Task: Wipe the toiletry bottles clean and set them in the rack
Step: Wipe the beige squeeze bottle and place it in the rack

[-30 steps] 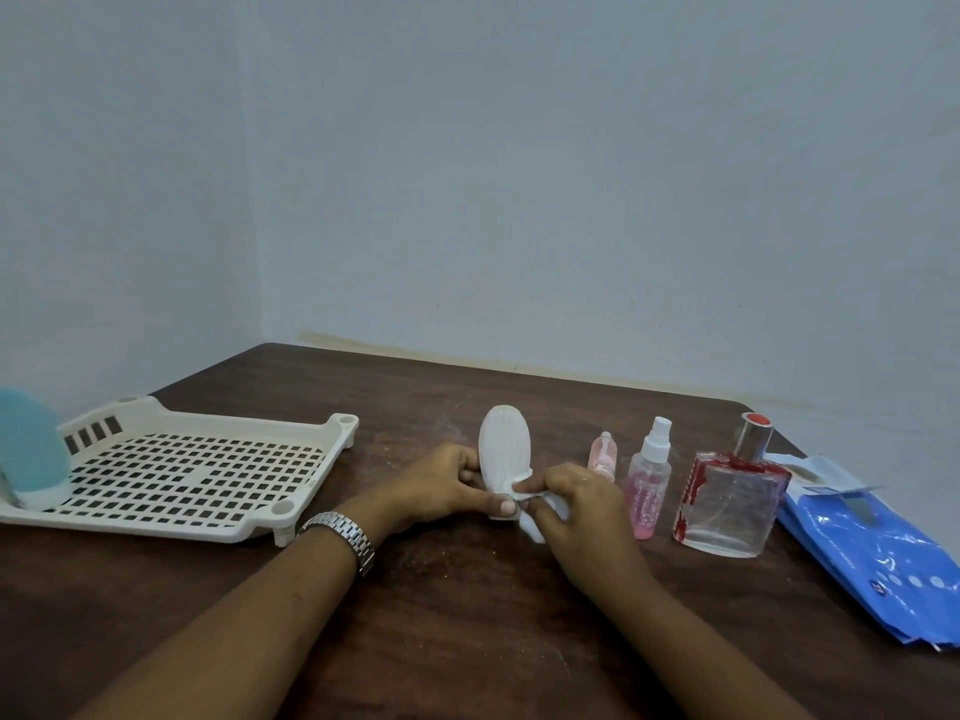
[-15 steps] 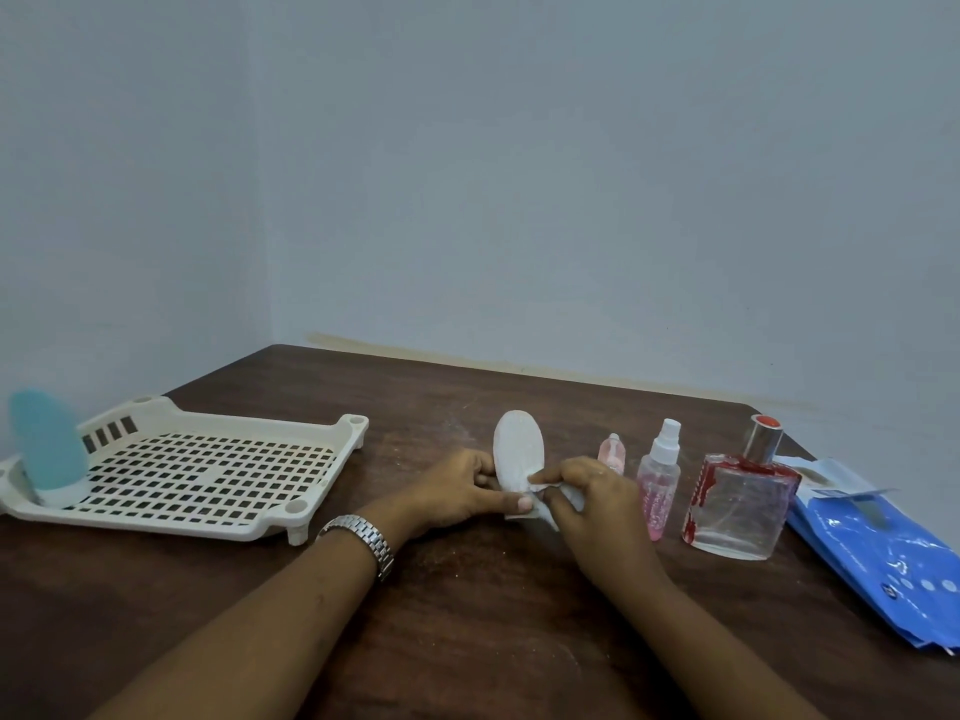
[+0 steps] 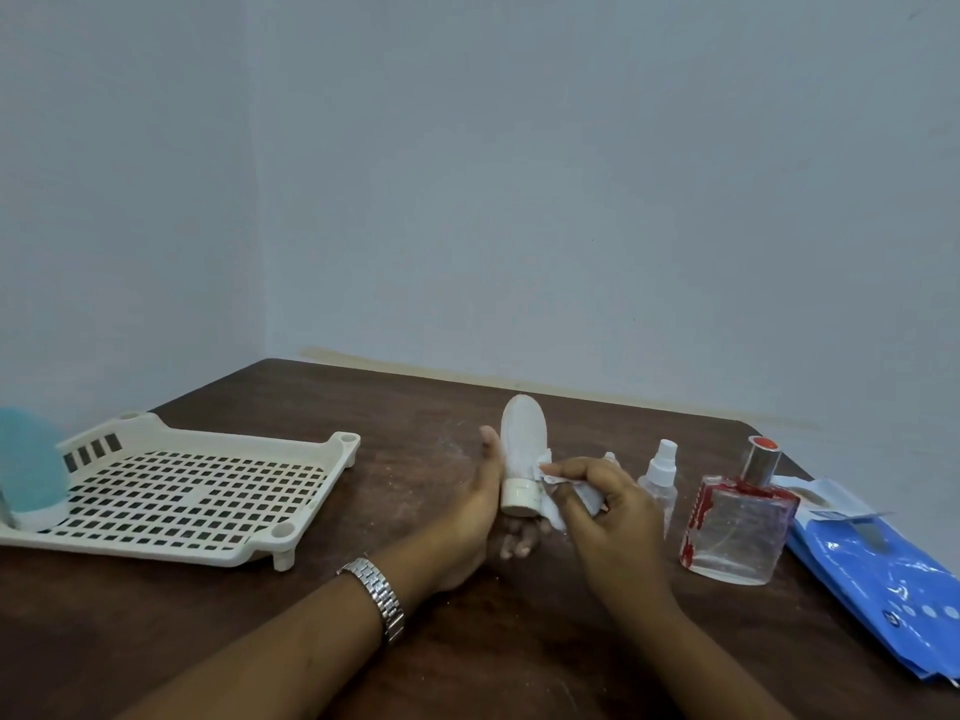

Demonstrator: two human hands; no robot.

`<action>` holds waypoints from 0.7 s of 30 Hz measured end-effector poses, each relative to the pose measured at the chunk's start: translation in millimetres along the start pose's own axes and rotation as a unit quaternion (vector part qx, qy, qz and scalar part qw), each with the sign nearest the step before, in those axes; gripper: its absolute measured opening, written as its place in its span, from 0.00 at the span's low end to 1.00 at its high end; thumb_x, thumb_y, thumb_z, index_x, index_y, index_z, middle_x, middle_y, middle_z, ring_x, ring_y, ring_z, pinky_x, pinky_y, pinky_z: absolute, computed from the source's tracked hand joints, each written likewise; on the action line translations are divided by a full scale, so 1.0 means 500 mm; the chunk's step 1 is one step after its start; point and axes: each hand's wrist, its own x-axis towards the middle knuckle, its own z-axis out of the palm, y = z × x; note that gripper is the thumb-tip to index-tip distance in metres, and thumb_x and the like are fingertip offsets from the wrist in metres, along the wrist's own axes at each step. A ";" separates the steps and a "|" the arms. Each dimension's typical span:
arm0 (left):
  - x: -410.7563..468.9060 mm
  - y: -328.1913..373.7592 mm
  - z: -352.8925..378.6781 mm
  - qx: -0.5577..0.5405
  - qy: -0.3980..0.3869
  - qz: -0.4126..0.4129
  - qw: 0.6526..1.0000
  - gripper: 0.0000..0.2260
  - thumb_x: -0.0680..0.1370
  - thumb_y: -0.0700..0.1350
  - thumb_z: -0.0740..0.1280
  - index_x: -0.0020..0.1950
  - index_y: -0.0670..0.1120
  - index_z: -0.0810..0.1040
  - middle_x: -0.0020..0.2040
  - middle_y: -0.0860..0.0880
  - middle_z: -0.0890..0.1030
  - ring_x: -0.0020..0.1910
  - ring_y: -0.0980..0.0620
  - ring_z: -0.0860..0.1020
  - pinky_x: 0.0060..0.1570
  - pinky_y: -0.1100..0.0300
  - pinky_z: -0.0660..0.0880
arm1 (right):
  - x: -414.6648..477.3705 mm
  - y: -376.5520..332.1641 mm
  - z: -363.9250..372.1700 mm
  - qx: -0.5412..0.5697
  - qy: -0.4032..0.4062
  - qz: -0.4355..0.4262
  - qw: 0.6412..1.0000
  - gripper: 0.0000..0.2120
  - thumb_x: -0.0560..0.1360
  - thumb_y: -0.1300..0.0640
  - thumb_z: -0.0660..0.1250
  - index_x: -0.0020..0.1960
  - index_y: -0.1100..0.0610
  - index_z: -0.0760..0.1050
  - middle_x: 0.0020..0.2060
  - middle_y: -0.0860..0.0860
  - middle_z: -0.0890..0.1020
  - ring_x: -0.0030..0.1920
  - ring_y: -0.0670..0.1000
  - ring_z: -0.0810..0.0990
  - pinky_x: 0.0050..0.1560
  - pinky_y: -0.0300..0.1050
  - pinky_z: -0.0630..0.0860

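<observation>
One white bottle, cap down, wipe touching

Dark wood table matt and dust-streaked, rack smooth cream plastic, white bottle matt plastic, wipe soft and crumpled, spray bottle clear plastic, perfume bottle glossy glass with shiny metal collar, blue packet slick glossy film, watch metal links.

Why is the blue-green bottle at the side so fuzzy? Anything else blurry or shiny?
Head view: the teal bottle sits at the left edge, where the wide lens smears it and the frame cuts it; head view: the fingers of the left hand under the white bottle are blurred; head view: soft, dim light, only a faint gleam on the cap of the perfume bottle.
</observation>
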 end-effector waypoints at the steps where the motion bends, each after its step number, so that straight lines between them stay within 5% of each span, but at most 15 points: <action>1: 0.003 -0.001 0.002 -0.022 0.021 -0.015 0.999 0.39 0.68 0.72 0.41 0.40 0.42 0.77 0.24 0.46 0.76 0.20 0.55 0.70 0.21 0.66 0.65 | 0.000 0.000 0.000 -0.005 -0.005 -0.004 1.000 0.19 0.70 0.69 0.70 0.43 0.44 0.78 0.43 0.39 0.81 0.47 0.38 0.79 0.47 0.26 0.71; 5: 0.006 -0.004 0.012 -0.037 0.113 -0.038 0.992 0.38 0.75 0.69 0.42 0.43 0.40 0.78 0.21 0.46 0.72 0.17 0.54 0.67 0.19 0.68 0.62 | -0.006 -0.009 0.007 -0.009 -0.029 -0.034 0.999 0.08 0.72 0.60 0.70 0.46 0.48 0.79 0.43 0.41 0.81 0.48 0.40 0.79 0.47 0.33 0.75; 8: 0.007 -0.006 0.015 -0.026 0.145 -0.022 0.989 0.36 0.77 0.67 0.43 0.47 0.40 0.78 0.21 0.47 0.72 0.17 0.55 0.67 0.18 0.67 0.61 | -0.006 -0.016 0.007 -0.020 -0.030 -0.066 0.997 0.05 0.72 0.54 0.68 0.46 0.51 0.81 0.43 0.40 0.81 0.47 0.38 0.79 0.47 0.29 0.73; 16: 0.008 -0.006 0.020 0.015 0.179 -0.010 0.984 0.32 0.77 0.65 0.42 0.38 0.42 0.74 0.19 0.50 0.70 0.18 0.57 0.68 0.19 0.69 0.63 | -0.002 -0.002 0.004 -0.085 -0.043 -0.085 0.992 0.14 0.70 0.65 0.71 0.51 0.50 0.80 0.45 0.38 0.79 0.50 0.32 0.75 0.50 0.24 0.69; 21: 0.006 -0.014 0.027 0.036 0.149 0.009 0.988 0.31 0.77 0.64 0.42 0.38 0.43 0.74 0.20 0.51 0.69 0.20 0.57 0.67 0.21 0.68 0.64 | 0.004 -0.004 0.005 -0.128 0.005 -0.097 0.987 0.12 0.69 0.68 0.71 0.50 0.56 0.82 0.47 0.46 0.81 0.48 0.34 0.76 0.54 0.18 0.61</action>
